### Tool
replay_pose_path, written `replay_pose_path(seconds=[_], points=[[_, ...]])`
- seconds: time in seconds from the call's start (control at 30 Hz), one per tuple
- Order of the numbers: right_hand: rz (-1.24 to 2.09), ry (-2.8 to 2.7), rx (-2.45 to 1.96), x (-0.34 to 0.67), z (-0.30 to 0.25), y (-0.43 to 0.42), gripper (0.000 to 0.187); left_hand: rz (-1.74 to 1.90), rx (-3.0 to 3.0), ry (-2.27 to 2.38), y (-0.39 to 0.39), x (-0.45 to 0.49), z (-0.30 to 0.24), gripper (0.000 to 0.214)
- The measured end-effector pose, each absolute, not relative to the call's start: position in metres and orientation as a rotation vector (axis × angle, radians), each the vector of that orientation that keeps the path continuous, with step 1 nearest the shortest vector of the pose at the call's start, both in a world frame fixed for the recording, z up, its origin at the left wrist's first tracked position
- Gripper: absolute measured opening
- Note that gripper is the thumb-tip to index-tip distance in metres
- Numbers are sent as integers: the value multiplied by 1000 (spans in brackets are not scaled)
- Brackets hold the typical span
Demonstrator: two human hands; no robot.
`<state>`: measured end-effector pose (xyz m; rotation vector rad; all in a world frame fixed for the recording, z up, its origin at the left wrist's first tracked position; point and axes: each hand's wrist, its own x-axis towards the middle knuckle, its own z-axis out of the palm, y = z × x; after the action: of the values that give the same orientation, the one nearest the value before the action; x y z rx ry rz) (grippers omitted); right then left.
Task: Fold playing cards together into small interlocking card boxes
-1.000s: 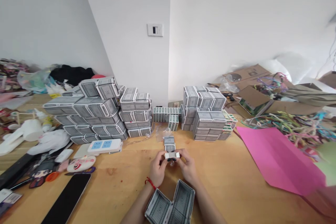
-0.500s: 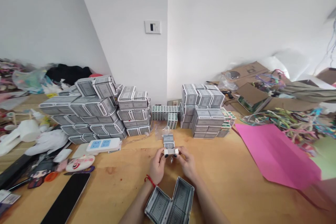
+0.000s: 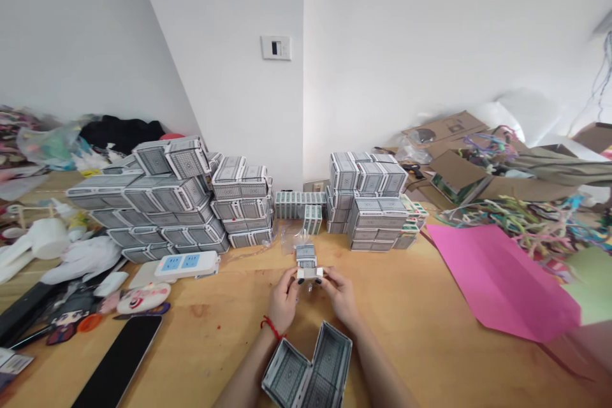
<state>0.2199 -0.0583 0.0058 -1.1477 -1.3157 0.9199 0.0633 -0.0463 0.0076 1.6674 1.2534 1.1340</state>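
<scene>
My left hand (image 3: pixel 283 298) and my right hand (image 3: pixel 339 295) meet over the wooden table (image 3: pixel 430 325) and pinch a small white card pack (image 3: pixel 309 273) between their fingertips. My left wrist wears a red string. Just beyond the hands a small patterned pack (image 3: pixel 306 254) stands on the table. An opened grey patterned box (image 3: pixel 308 375) lies between my forearms at the near edge.
Stacks of grey patterned boxes rise at left (image 3: pixel 167 204) and right (image 3: pixel 373 204). A white power strip (image 3: pixel 186 264), a black phone (image 3: pixel 119 363), white toys (image 3: pixel 43 242), a pink sheet (image 3: pixel 502 284) and cardboard with coloured strips (image 3: pixel 516 204) surround the work spot.
Both hands keep hold of the white pack and shift slightly away from me and left in view as the camera drifts; nothing else moved.
</scene>
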Motion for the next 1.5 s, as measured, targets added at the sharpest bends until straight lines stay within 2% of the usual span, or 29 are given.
replay_pose_path(seconds=[0.4, 0.7, 0.9, 1.0, 1.4, 1.5], points=[[1061, -1134, -1087, 222, 2, -54, 28, 1346, 1507, 1388, -39, 48, 30, 37], [1071, -1142, -1084, 221, 3, -53, 29, 1300, 1938, 1450, -11, 8, 78, 40], [1056, -1142, -1101, 221, -1, -52, 33, 989, 2219, 1784, 12, -18, 55, 26], [1034, -1164, -1098, 221, 0, -52, 31, 889, 2258, 1783, 13, -27, 38, 23], [964, -1252, -1199, 219, -9, -51, 35, 893, 2295, 1753, -1, -21, 37, 16], [947, -1279, -1214, 218, -8, -52, 35, 881, 2291, 1827, -4, -19, 37, 25]])
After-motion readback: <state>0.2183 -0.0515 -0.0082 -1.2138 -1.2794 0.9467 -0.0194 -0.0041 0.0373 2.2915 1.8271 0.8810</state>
